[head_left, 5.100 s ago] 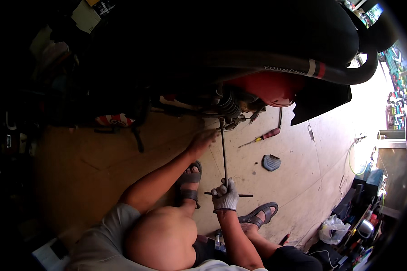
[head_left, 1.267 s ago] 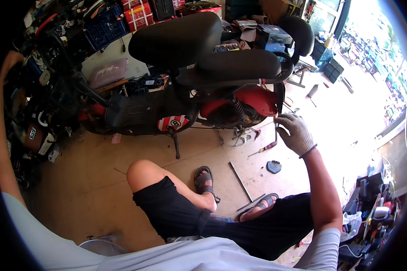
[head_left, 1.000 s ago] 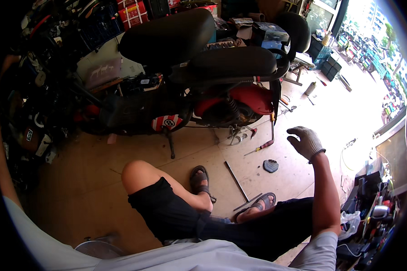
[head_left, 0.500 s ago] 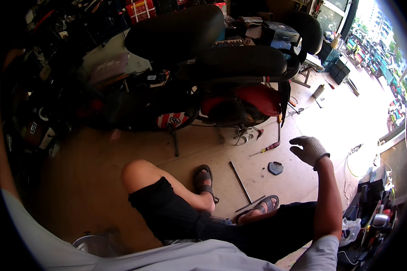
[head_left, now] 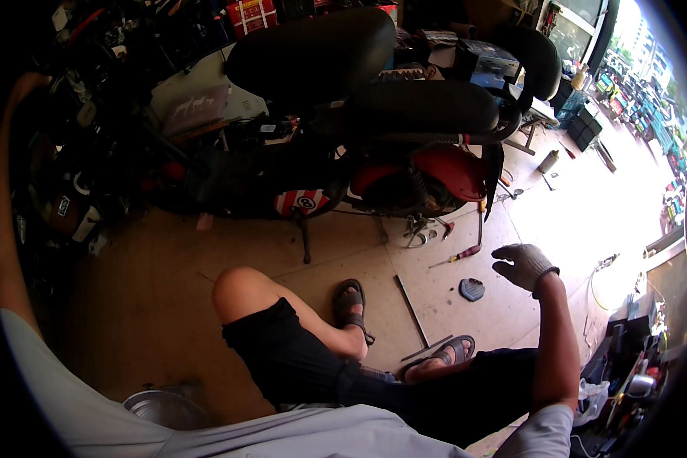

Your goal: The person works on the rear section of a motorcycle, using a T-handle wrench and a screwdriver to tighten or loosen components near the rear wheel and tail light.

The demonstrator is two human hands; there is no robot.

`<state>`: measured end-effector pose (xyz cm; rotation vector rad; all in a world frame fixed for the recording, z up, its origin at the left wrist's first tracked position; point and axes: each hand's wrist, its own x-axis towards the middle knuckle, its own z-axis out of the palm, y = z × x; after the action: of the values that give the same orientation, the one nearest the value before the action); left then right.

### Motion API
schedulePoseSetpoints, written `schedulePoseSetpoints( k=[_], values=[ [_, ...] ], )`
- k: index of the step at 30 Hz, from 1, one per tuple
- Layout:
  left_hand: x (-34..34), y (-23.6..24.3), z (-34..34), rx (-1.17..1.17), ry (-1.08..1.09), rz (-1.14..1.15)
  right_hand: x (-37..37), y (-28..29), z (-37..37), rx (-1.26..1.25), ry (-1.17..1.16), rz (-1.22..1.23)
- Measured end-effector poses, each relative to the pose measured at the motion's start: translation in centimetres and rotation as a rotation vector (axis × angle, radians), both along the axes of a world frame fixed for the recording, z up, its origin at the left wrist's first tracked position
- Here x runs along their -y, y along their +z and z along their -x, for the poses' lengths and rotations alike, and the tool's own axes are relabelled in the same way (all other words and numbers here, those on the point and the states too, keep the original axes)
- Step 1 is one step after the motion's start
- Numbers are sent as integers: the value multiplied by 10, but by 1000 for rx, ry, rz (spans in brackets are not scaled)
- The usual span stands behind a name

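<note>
My gloved right hand [head_left: 519,263] is open in mid-air at the right, fingers loosely bent apart, nearest a screwdriver [head_left: 461,254] and a dark pad [head_left: 472,289] on the floor. My left hand [head_left: 30,82] reaches up to the dim far upper left, among dark parts; I cannot make out its fingers. Across the view stands a black-and-red scooter with a long seat [head_left: 420,107], a red rear fender [head_left: 466,172] and a kickstand [head_left: 305,238]. A steel rod [head_left: 411,309] lies between my sandalled feet, its crossbar [head_left: 427,346] beside my right sandal.
Packed clutter, boxes [head_left: 488,61] and a red case [head_left: 249,17] fill the back and left. A canister [head_left: 548,161] and tools lie by the bright doorway. A metal bowl [head_left: 164,408] is behind my left knee. A plastic bag [head_left: 591,401] and clutter line the right.
Five seconds ago my gloved hand held the T-bar at the rear wheel; the bar now lies down. My left hand moved to the upper left. In the last second my right hand drifted down from the fender.
</note>
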<state>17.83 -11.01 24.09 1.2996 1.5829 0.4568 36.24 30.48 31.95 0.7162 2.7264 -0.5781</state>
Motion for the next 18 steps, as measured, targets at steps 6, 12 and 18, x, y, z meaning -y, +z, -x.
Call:
schedulePoseSetpoints(
  k=[6,12,18],
  values=[
    [2,-1,0,-6,4,7,-1,-3,3,22,17,5],
    [-2,-3,0,-3,-3,0,-2,-6,3,33,30,4],
    [-4,-9,-2,0,-20,5,1,-7,2,15,26,20]
  ],
)
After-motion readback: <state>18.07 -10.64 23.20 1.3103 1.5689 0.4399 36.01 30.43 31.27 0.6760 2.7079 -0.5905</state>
